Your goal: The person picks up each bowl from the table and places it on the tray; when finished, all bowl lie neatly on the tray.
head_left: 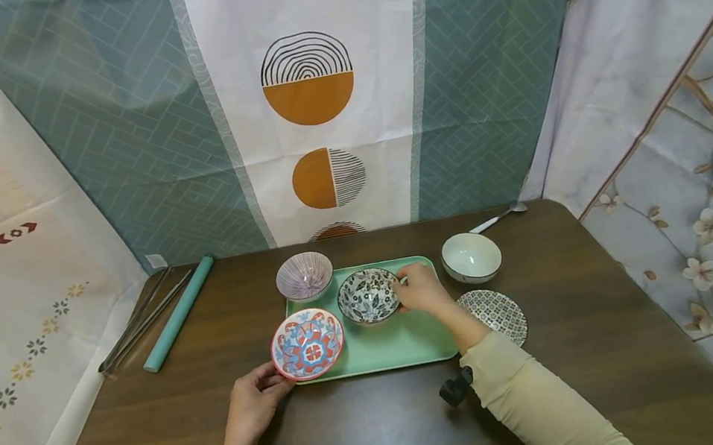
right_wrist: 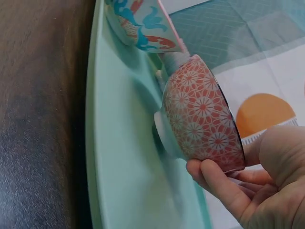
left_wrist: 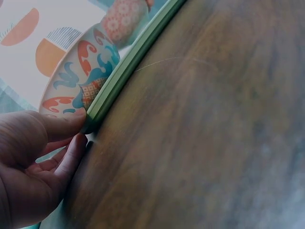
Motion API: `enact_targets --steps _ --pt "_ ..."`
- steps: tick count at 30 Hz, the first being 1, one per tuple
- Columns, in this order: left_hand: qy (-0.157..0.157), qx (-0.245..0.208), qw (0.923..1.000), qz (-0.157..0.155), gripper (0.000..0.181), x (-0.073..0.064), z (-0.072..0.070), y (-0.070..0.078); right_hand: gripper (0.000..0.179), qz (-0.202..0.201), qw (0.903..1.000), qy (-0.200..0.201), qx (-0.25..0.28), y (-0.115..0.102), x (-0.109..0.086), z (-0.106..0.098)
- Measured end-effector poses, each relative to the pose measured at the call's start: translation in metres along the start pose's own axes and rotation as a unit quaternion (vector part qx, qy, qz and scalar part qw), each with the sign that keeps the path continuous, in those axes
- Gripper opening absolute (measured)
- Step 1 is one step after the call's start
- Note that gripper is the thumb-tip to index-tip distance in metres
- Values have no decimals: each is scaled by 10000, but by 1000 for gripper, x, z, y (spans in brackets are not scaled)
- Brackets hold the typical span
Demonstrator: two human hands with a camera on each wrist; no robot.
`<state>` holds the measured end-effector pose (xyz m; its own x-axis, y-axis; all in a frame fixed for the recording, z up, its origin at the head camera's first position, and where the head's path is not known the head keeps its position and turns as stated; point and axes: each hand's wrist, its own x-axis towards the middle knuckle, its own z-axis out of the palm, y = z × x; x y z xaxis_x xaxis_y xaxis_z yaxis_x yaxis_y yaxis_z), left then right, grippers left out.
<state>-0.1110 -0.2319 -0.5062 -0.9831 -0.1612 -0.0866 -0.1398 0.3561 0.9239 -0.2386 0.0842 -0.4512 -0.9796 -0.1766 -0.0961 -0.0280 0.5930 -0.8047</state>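
My left hand point(head_left: 254, 407) is at the near left corner of the green tray point(head_left: 380, 351). In the left wrist view its thumb and fingertips pinch that corner, beside a bowl with a red and blue pattern point(head_left: 308, 344) on the tray. My right hand point(head_left: 421, 289) grips the right side of a bowl with dark leaves inside point(head_left: 368, 298). The right wrist view shows this bowl's red floral outside point(right_wrist: 202, 109), with fingers under the wall and the thumb at the rim. Whether its foot touches the tray, I cannot tell.
A purple-striped bowl point(head_left: 305, 277) stands at the tray's far left corner. To the right are a white bowl point(head_left: 472, 258), a patterned plate point(head_left: 496, 317) and a spoon point(head_left: 498, 216). A green roll point(head_left: 179, 313) and thin metal rods point(head_left: 143, 322) lie at the left.
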Motion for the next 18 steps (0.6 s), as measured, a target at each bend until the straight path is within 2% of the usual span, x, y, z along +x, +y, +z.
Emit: enact_targets --steps 7,14,18 --pt "-33 26 10000 6 41 1 0 -1 25 124 9997 -203 64 1 7 9" --pt "-27 62 10000 6 41 1 0 -2 39 169 9984 -504 166 -1 9 10" --pt "-23 68 10000 -9 40 1 0 -1 40 177 9978 -597 223 -2 9 11"
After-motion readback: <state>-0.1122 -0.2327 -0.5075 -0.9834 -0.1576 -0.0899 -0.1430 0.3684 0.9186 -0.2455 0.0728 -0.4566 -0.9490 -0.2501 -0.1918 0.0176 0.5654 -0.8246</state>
